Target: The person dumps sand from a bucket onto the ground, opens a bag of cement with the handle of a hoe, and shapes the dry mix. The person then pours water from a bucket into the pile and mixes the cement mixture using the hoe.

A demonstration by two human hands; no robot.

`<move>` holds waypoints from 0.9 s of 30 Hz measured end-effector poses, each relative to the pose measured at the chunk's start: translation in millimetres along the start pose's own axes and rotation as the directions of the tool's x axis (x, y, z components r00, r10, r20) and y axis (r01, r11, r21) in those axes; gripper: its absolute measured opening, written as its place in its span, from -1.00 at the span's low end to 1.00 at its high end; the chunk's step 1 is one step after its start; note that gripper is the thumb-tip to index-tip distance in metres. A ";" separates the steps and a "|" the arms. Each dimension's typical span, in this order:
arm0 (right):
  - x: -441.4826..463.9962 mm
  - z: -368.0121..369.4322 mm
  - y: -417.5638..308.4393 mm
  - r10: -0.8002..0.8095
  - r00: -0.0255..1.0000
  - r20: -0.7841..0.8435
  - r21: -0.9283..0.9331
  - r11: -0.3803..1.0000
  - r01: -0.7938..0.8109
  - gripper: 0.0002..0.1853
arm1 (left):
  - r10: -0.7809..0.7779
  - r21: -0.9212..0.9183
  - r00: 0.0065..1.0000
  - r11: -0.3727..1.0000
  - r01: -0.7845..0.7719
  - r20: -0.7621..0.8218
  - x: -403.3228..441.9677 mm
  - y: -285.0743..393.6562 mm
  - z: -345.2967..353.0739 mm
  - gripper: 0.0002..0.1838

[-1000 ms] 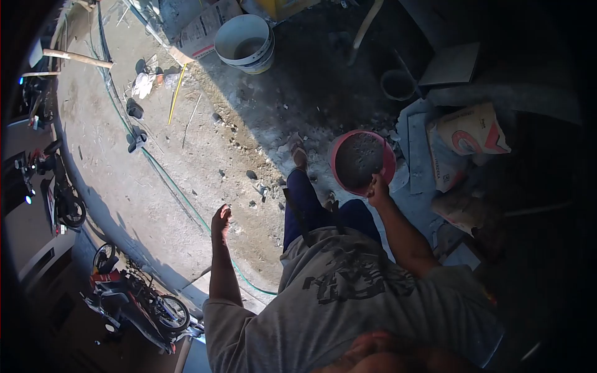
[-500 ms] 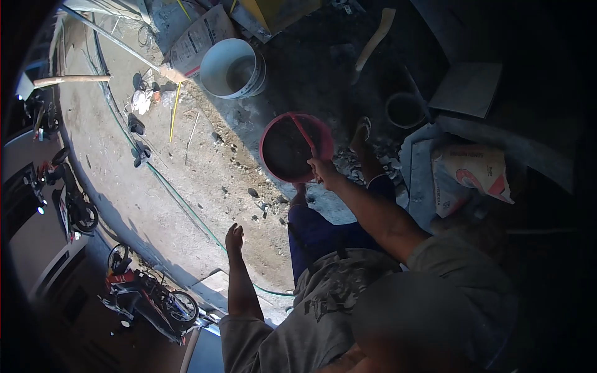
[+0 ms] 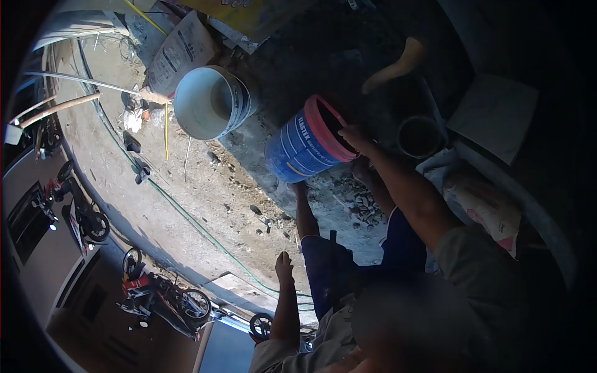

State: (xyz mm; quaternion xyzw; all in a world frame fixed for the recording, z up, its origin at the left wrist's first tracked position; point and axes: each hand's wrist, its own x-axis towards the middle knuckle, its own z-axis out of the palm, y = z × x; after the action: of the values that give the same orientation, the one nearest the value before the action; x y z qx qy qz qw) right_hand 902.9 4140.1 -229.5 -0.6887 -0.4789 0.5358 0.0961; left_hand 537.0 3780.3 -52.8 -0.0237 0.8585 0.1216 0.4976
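Observation:
A blue bucket (image 3: 298, 149) with a reddish-pink rim and band leans over in front of my feet, its lettered side facing up and its mouth turned toward the right. My right hand (image 3: 357, 138) is closed at the rim, on the bucket's red handle. The dark inside is mostly out of sight. Low on the left, my left hand (image 3: 284, 267) hangs away from the bucket with its fingers curled, and nothing shows in it. A larger white bucket (image 3: 208, 102) stands to the left of the blue one.
A dark round container (image 3: 419, 137) sits to the right, beside a flat board (image 3: 494, 117). Printed sacks (image 3: 180, 56) lie at upper left, with another sack (image 3: 485, 208) at right. Rubble (image 3: 364, 208) lies near my feet. A green hose (image 3: 199, 229) crosses the ground; motorcycles (image 3: 165, 295) stand at left.
The blue bucket has tipped from showing its open top to showing its side, with my right hand still on the handle. My left hand appears lower and farther right.

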 end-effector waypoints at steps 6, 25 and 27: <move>16.0 14.5 -0.6 0.039 0.979 -0.200 -0.145 0.987 -0.069 -0.54 | 0.327 0.237 0.897 0.885 -0.402 0.298 191.1 131.5 145.8 -0.30; 128.6 -114.2 -28.9 0.004 1.000 -0.022 -0.983 0.184 -0.023 -0.69 | 0.349 0.030 0.931 0.935 -0.354 0.110 252.6 175.7 229.4 -0.39; 139.8 -136.2 -21.2 -0.053 0.998 -0.028 -0.999 0.038 -0.026 -0.80 | 0.325 -0.038 0.943 0.946 -0.323 0.074 231.8 188.5 230.7 -0.41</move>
State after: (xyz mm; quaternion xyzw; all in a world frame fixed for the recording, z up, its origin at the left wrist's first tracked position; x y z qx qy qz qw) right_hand 999.6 4309.6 -250.6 -0.5733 -0.7199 0.0330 -0.3898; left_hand 585.6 4035.3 -327.0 0.1162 0.8287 0.2132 0.5042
